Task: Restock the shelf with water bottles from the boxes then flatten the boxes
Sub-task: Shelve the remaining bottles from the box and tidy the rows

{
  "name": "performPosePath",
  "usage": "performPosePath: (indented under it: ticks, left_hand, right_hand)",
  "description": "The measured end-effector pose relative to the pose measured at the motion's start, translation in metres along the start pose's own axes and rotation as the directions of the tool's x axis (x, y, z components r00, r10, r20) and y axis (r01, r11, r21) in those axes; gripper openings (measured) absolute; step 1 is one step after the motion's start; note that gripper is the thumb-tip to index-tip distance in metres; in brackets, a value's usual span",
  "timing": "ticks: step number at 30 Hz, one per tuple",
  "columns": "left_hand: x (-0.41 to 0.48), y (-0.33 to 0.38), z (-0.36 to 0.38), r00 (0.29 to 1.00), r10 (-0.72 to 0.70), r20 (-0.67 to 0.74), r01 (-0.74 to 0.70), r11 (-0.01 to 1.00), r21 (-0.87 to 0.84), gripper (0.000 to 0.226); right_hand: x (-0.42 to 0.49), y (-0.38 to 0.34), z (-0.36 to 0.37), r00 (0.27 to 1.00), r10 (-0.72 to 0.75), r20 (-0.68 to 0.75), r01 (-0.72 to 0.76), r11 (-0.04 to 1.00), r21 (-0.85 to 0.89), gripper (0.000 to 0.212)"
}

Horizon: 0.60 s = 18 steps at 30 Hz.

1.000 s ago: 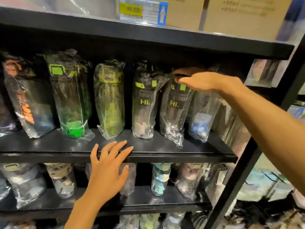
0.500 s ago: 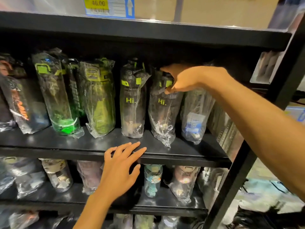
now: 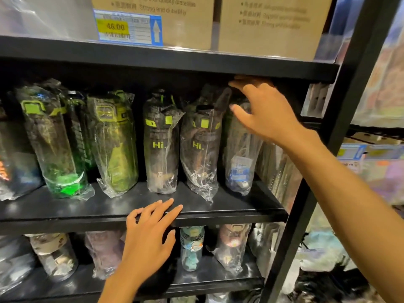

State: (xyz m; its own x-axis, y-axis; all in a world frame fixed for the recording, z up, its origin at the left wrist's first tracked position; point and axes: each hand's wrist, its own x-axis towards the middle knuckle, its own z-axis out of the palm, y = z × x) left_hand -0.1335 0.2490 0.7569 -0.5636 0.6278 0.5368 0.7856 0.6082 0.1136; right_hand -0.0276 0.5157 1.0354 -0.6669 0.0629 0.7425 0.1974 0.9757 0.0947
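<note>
Your left hand (image 3: 146, 241) lay nearest, fingers spread flat and empty, their tips resting on the front lip of the black middle shelf (image 3: 229, 209), much as half a second before. Your right hand (image 3: 265, 112) had changed: it had let go of the cap of the right "Hi." bottle (image 3: 200, 154) and lifted, fingers loose and splayed, holding nothing, close under the upper shelf (image 3: 175, 60) and in front of the clear blue-labelled bottle (image 3: 239, 160). The left "Hi." bottle (image 3: 160, 147) stood just beside its twin, both dark, cylindrical, sheathed in crinkled glossy plastic (lime tabs near the caps). Bare shelf showed in front of the row; the black upright post (image 3: 328, 149) closed the right side. Further back, two matte cardboard boxes (image 3: 269, 27) sat on top.
</note>
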Motion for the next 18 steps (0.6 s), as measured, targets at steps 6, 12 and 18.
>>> performPosePath:
  ticks: [6,12,18]
  left_hand:
    - [0.0,0.0,-0.001,1.0,0.009,-0.001,-0.009,1.0,0.008,0.059]
    - [0.0,0.001,-0.001,1.0,0.003,0.025,-0.003,1.0,0.024,0.06]
    - [0.0,0.002,-0.003,0.999,-0.002,0.036,0.002,1.0,0.025,0.06]
  right_hand:
    - [-0.009,0.026,0.011,0.951,0.287,0.119,-0.302,0.943,0.139,0.084]
    - [-0.008,0.039,0.049,0.825,0.522,0.217,-0.521,0.552,0.651,0.099]
    - [-0.055,0.021,0.098,0.666,0.726,0.169,-0.519,0.288,0.805,0.128]
